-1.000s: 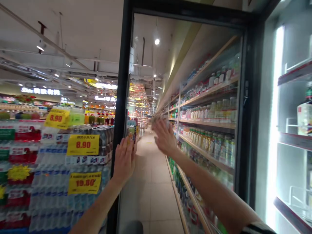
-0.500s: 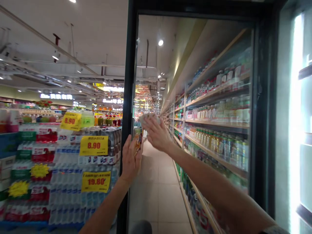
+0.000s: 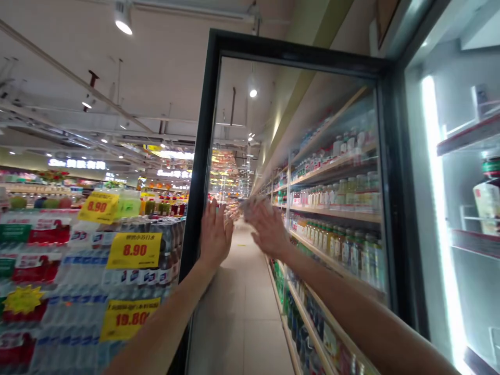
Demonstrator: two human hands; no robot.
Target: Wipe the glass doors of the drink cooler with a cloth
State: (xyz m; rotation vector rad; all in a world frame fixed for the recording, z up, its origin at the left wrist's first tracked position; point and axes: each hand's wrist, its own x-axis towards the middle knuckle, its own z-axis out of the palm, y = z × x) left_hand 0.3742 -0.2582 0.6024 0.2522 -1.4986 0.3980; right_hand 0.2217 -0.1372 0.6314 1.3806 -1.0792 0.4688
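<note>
While my R hand point(image 3: 271, 229) is covering a pale cloth point(image 3: 247, 205) at the glass point(image 3: 234, 120) of a swung-open cooler door, its fingers are blurring, so can't tell if they're gripping the cloth or just pressing it. Cloth is sitting under those fingers, nearer the pane's L side, a bit R of & slightly above my L hand point(image 3: 215, 234). That L hand is staying empty-looking & unfurled, fingers pointing up right beside the dark frame point(image 3: 201, 156). Bottled drinks point(image 3: 355, 250) are showing in the glass, R side; drink packs point(image 3: 78, 294) w/ yellow price signs point(image 3: 135, 250) are standing stacked on the L.
</note>
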